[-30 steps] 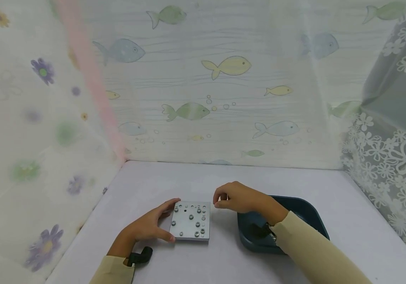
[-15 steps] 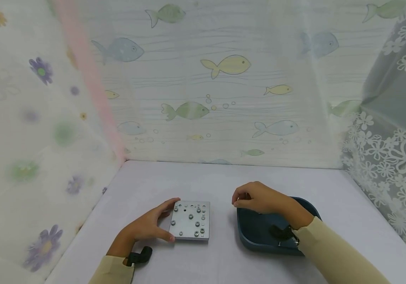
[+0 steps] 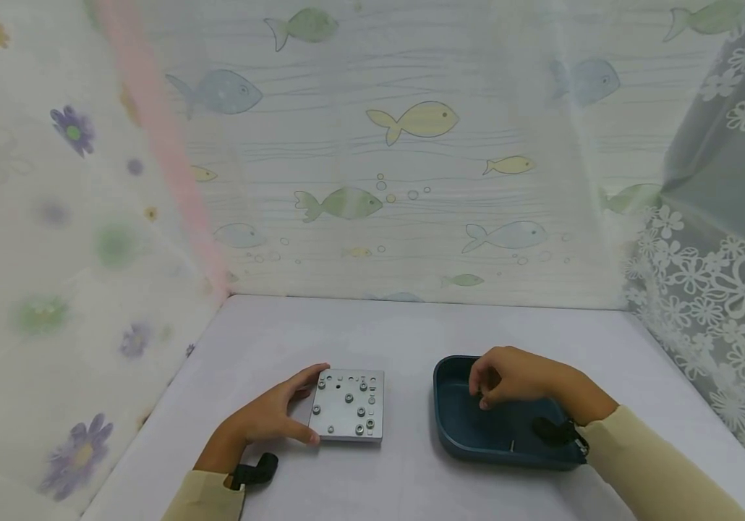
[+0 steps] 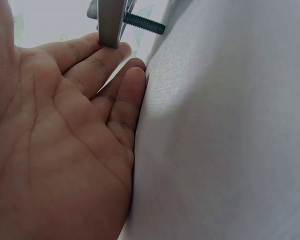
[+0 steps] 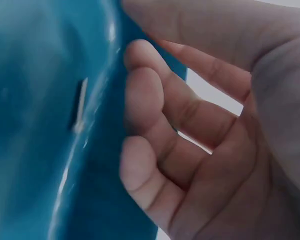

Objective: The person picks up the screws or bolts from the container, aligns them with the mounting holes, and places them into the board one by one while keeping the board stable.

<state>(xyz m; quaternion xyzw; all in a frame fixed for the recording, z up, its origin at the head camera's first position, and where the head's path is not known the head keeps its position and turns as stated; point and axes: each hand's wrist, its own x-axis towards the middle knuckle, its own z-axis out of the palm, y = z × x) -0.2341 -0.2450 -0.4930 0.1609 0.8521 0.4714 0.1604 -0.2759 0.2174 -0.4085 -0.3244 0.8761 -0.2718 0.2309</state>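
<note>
While the left hand grips the plate left of the tray, the right hand hangs over the tray, loosely curled and seemingly holding nothing, where a light pinch should best suit the screw near the tray's near wall.

Fish-print curtain behind — flowered curtain left — white tabletop.

Downward-forward head view, tray shared with close right-wrist view.

One plate, one tray, two sleeves
</note>
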